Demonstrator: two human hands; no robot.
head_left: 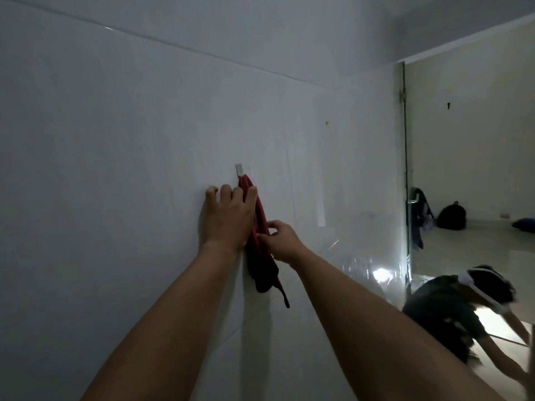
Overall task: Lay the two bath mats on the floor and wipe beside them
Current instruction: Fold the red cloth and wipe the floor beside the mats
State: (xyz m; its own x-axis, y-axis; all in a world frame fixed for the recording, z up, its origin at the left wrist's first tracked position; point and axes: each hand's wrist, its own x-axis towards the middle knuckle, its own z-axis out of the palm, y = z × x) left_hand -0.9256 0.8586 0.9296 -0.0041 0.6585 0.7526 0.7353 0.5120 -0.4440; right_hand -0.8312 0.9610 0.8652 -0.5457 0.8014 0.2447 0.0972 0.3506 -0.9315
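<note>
Nearest the camera, two bare forearms are stretched up and forward to a white wall [115, 140]. The left hand [228, 215] is laid against the wall with its fingers curled over the upper part of a red cloth [259, 224], which is pressed under them. The right hand [279, 241] is closed in a pinch on the cloth's edge lower down. The cloth hangs from a small pale hook [239, 170] fixed to the wall, its dark lower end and a cord dangling free.

No bath mat and no floor beside one can be seen here, so the laying step cannot be judged. The step in hand is judged to be the fetching or hanging of the wiping cloth at its hook; which of the two cannot be told.

If it is being taken, the loop must be lifted clear of the hook. Farther off, a glass door [405, 169] stands at the right.
</note>
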